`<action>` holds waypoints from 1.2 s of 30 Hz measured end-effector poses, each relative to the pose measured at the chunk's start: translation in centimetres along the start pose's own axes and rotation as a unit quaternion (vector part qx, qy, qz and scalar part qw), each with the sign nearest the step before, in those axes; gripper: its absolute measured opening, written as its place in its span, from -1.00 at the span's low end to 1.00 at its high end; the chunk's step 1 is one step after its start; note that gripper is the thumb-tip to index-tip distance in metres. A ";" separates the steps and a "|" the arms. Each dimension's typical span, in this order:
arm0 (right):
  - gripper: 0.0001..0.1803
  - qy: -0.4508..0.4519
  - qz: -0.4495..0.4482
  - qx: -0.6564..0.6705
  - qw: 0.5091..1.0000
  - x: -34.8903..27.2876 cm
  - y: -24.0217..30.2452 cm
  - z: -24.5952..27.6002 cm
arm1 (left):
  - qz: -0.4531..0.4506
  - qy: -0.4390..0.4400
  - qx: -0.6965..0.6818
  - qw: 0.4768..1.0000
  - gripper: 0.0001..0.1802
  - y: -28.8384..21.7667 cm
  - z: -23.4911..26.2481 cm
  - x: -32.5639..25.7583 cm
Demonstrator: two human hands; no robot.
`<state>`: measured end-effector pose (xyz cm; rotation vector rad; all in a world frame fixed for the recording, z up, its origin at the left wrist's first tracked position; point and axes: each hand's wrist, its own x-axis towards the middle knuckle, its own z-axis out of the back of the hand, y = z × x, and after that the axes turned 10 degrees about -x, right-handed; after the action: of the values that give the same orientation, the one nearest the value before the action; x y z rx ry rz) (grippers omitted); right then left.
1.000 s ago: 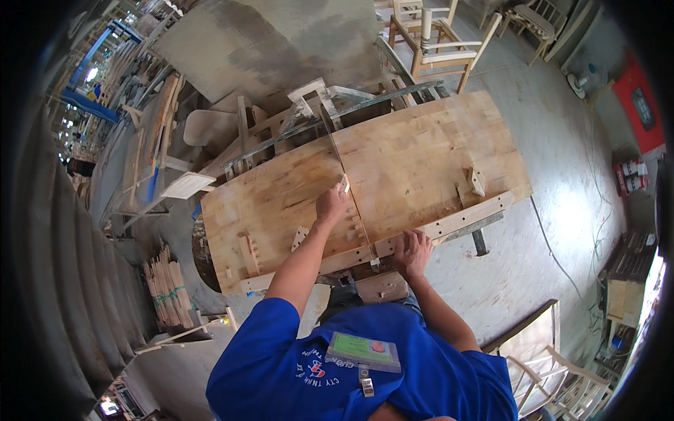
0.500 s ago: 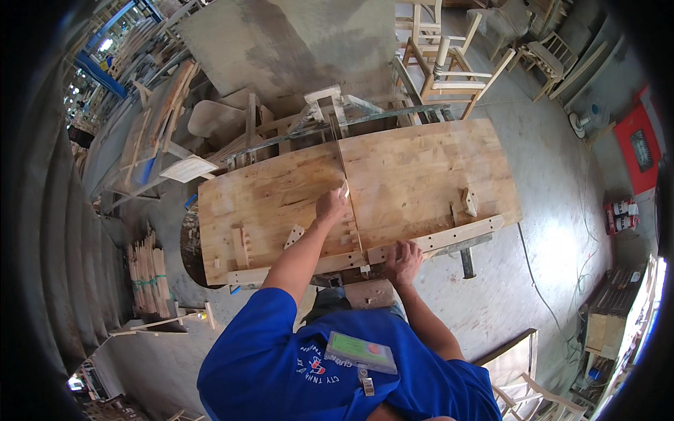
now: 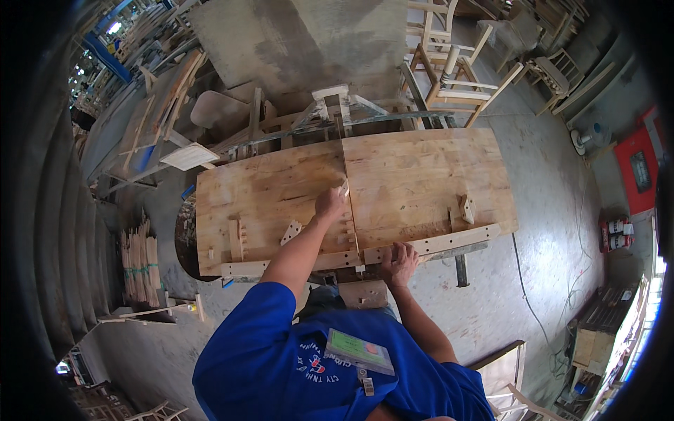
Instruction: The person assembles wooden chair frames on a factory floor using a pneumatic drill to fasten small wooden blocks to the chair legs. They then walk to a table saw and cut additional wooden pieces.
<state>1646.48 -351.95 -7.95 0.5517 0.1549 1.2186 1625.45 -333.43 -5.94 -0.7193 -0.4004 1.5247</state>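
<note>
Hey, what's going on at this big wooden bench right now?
A person in a blue shirt leans over a wide plywood-topped workbench. The left hand presses a small pale piece down beside the seam in the middle of the top. The right hand grips the near edge rail. Unfinished wooden chairs stand behind.

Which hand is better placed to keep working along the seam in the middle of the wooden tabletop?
Left. The left hand is at the seam, holding a small pale piece. The right hand rests at the tabletop near edge, apparently bracing it.

Grey concrete floor (image 3: pixel 484 302); unfinished wooden chairs (image 3: pixel 449 70) beyond.
</note>
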 end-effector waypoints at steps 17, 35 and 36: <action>-0.65 0.011 0.000 -0.005 1.000 -0.1 -0.3 -0.3 | 0.004 -0.012 -0.017 1.000 -0.70 0.0 -0.3 -0.1; -0.66 0.016 -0.002 0.012 1.000 -0.2 -0.3 -0.5 | 0.000 -0.030 -0.002 1.000 -0.72 0.4 -0.6 0.0; -0.65 0.017 -0.001 0.012 1.000 -0.2 -0.4 -0.5 | -0.002 -0.034 -0.001 0.999 -0.72 0.4 -0.7 0.0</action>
<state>1646.49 -352.08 -8.64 0.5521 0.1990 1.2256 1625.56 -333.59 -6.71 -0.6700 -0.4544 1.5470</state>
